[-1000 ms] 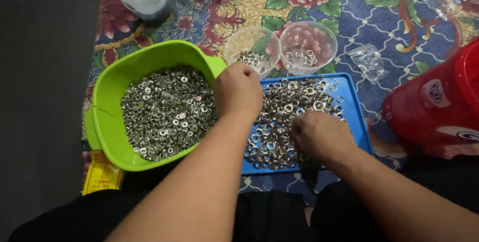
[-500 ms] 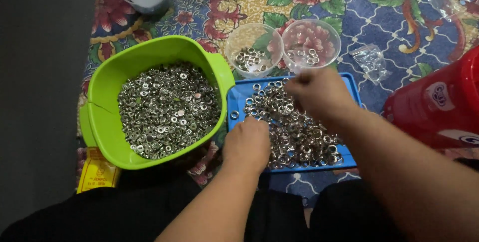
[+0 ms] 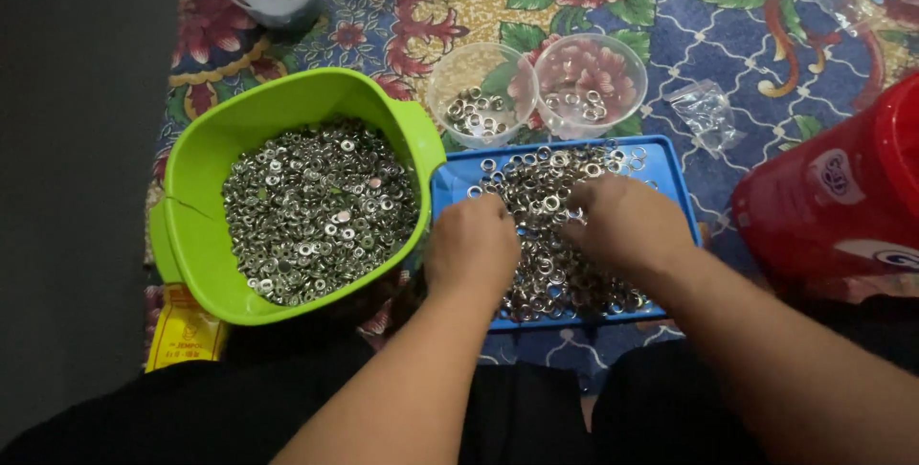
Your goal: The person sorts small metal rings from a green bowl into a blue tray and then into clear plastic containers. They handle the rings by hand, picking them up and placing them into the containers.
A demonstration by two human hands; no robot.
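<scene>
**Desk:** Silver-coloured metal rings [image 3: 548, 199], small and flat like washers or eyelets, fill a shallow blue plastic tray [image 3: 661, 160] set on a floral patterned cloth [image 3: 728, 34]. Where are the hands?

**Photographer:** Both are down in the tray, palms toward the heap. The left hand [image 3: 473, 247] rests on its near-left part, the right hand [image 3: 627, 226] on the middle-right, close together but not touching. Fingers are curled into the pile; I cannot tell whether either has pinched a piece.

**Desk:** How would these pieces handle?

**Photographer:** Judging by look, each is light, stiff and smooth, likely slippery, and too thin to lift easily off a flat floor. A fingertip pinch across the rim, or sliding one to the tray's edge, seems the surest hold. In bulk they would be heavy and shift like gravel.

**Desk:** Surroundings?

**Photographer:** Touching the tray's left end is a lime-green plastic tub [image 3: 196, 178] with a crack in its near wall, heaped with the same shiny rings. Just beyond the tray stand two small clear plastic bowls, the left bowl [image 3: 442, 82] and right bowl [image 3: 632, 72], each holding a few pieces. A crumpled clear plastic bag [image 3: 706, 113] lies to the right, near a red plastic bucket [image 3: 833, 197].
</scene>
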